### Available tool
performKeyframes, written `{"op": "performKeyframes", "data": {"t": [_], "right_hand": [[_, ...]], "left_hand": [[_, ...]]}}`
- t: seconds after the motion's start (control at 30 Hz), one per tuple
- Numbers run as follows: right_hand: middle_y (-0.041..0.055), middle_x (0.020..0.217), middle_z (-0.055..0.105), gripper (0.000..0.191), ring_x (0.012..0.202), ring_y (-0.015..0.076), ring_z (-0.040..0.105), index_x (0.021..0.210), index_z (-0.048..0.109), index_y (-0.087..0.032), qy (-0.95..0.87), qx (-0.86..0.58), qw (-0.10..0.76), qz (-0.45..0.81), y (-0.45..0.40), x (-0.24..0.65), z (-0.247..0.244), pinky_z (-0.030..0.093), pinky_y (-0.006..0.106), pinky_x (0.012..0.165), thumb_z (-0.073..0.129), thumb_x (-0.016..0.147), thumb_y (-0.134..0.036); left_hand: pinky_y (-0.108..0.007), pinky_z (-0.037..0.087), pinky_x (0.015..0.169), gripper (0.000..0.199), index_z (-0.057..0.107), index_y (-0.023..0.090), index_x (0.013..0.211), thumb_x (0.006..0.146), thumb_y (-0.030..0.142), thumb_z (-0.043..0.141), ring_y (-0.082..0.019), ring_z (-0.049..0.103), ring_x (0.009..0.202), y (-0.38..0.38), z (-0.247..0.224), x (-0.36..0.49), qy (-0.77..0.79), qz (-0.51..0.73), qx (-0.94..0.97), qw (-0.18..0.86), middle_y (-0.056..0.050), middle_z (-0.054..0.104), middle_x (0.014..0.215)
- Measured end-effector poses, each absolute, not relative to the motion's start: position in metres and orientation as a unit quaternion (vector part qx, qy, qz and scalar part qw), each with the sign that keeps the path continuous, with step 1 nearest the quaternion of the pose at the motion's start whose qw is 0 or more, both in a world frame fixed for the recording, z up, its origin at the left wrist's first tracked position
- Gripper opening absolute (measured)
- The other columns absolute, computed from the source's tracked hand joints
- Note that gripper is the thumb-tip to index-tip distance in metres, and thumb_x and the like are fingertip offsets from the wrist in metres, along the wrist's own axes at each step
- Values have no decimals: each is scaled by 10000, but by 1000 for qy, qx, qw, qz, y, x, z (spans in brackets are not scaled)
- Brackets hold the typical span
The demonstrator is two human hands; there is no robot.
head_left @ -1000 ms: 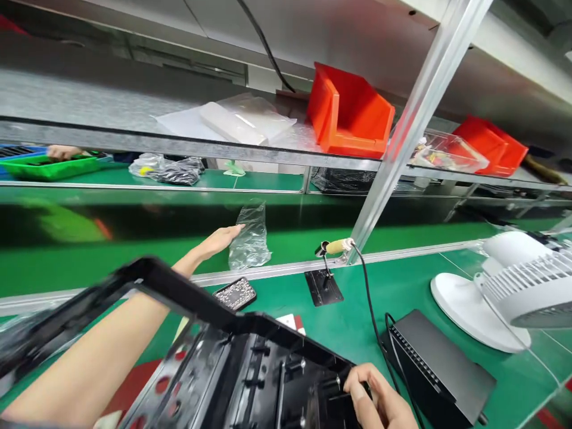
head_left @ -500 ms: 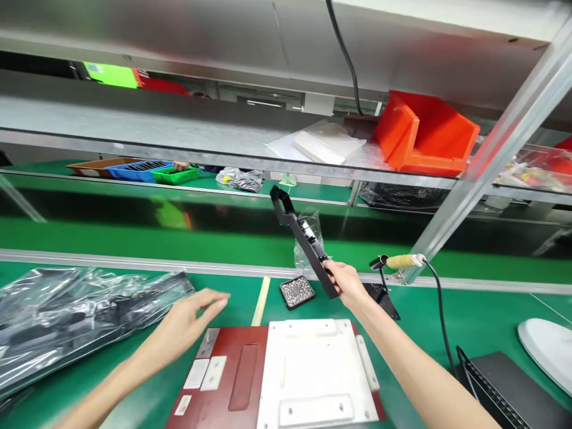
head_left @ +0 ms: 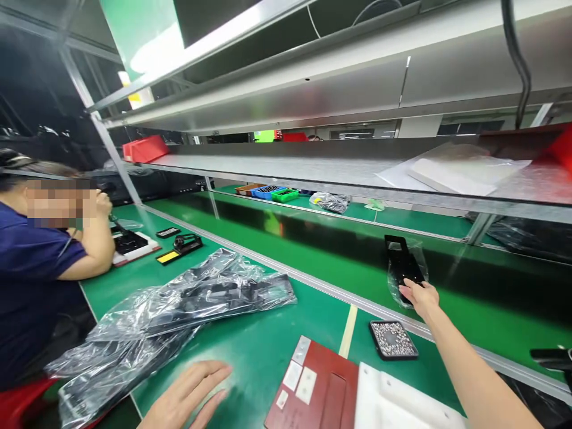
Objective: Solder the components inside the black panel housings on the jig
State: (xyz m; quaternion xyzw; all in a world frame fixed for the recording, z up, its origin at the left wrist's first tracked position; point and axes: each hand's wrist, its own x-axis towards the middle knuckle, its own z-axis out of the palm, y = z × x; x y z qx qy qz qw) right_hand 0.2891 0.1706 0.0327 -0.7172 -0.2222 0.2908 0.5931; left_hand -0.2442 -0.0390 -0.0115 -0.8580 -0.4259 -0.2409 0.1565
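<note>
My right hand (head_left: 420,296) reaches over the green strip behind the table rail and grips the near end of a flat black bracket (head_left: 400,256) with an opening at its far end. Clear plastic film (head_left: 420,256) lies beneath and around the bracket. My left hand (head_left: 190,393) hovers low over the table, fingers stretched out and holding nothing. Between my hands is a dark red board (head_left: 333,399) with a white plate (head_left: 397,399) on its right part. Just behind it sits a black tray of small metal screws (head_left: 393,339).
Black parts in clear plastic bags (head_left: 214,298) lie on the left side of the table. A co-worker (head_left: 31,256) works farther left, beside another black bracket (head_left: 181,247). A metal shelf (head_left: 277,164) spans the back, with white packets (head_left: 456,173) on it.
The view has swung left, bringing the co-worker into sight. My right hand has lowered the bracket from the air onto the film on the green strip. My left hand stays empty.
</note>
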Motion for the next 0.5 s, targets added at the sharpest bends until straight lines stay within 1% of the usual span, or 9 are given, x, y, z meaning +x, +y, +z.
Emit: {"op": "performKeyframes", "data": {"t": [0.07, 0.13, 0.2, 0.23, 0.27, 0.3, 0.37, 0.43, 0.5], "right_hand": [[97, 1234, 639, 385, 1043, 210, 665, 1278, 586, -162, -234, -748, 558, 272, 173, 299, 32, 604, 409, 877, 638, 955, -366], [108, 1295, 614, 409, 1109, 231, 644, 1301, 575, -170, -253, -775, 524, 245, 169, 307, 34, 587, 442, 931, 649, 947, -361], [105, 1281, 624, 397, 1095, 224, 648, 1286, 586, -169, -293, -782, 498, 234, 159, 308, 37, 587, 441, 930, 647, 948, -370], [100, 1236, 649, 381, 1054, 210, 664, 1268, 595, -161, -321, -777, 486, 236, 151, 306, 39, 593, 424, 908, 639, 954, -372], [95, 1176, 677, 362, 1002, 198, 682, 1245, 609, -152, -354, -768, 476, 240, 141, 303, 41, 599, 401, 878, 627, 959, -373], [93, 1115, 703, 343, 956, 194, 697, 1218, 627, -146, -387, -757, 466, 242, 130, 298, 44, 600, 379, 847, 617, 959, -370], [103, 1047, 738, 318, 932, 217, 716, 1163, 672, -155, -453, -735, 447, 236, 102, 285, 51, 587, 359, 824, 611, 937, -370], [102, 1078, 752, 311, 997, 257, 712, 1105, 714, -193, -507, -716, 427, 218, 69, 271, 62, 564, 374, 868, 626, 893, -403], [81, 1154, 746, 346, 1052, 274, 694, 1094, 724, -228, -546, -700, 412, 204, 35, 258, 74, 536, 393, 929, 639, 863, -471]], "left_hand": [[-324, 582, 1006, 467, 523, 265, 1461, 1007, 375, 537, -239, 642, 1225, -25, -5, -235, -458, -221, -837, 199, -76, 613, 1409], [-418, 546, 1048, 488, 490, 221, 1489, 1010, 318, 496, -300, 555, 1338, 0, -4, -229, -476, -197, -820, 250, -107, 535, 1497], [-508, 468, 1116, 514, 472, 154, 1500, 989, 173, 422, -353, 414, 1458, 32, -7, -228, -494, -161, -803, 293, -147, 442, 1570], [-540, 412, 1158, 568, 456, 138, 1510, 952, 71, 377, -357, 344, 1500, 49, -8, -229, -514, -139, -791, 301, -155, 387, 1603], [-558, 378, 1177, 624, 454, 122, 1510, 907, 1, 351, -363, 311, 1514, 65, -10, -232, -529, -119, -784, 301, -171, 364, 1611], [-570, 382, 1167, 641, 482, 103, 1489, 877, -32, 345, -375, 340, 1498, 79, -12, -235, -543, -104, -779, 296, -199, 395, 1585], [-575, 465, 1075, 556, 611, 64, 1359, 866, -24, 369, -401, 517, 1366, 99, -12, -244, -548, -84, -784, 278, -250, 548, 1443], [-549, 529, 986, 449, 699, 80, 1218, 892, 15, 397, -388, 631, 1231, 105, -7, -252, -535, -75, -800, 262, -226, 646, 1328], [-511, 539, 993, 414, 709, 129, 1196, 926, 42, 407, -349, 625, 1253, 97, 6, -257, -498, -82, -824, 256, -164, 654, 1347]]}}
